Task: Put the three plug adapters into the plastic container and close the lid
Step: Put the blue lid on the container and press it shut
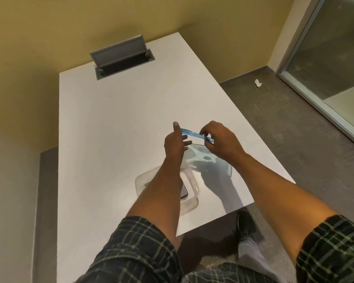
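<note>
Edgewise, both hands [196,139] pinch the blue lid [196,136], its length running left-right.

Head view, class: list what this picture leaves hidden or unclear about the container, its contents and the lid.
- Container contents: the left forearm covers most of the inside; only one dark object peeks out, so the adapters cannot be counted.
- Lid: seen edge-on between left hand and right hand, its face and far end hidden by fingers.
- Table near edge: hidden by the sleeves.

No text, label, brand, number or sign is legible on anything here.
</note>
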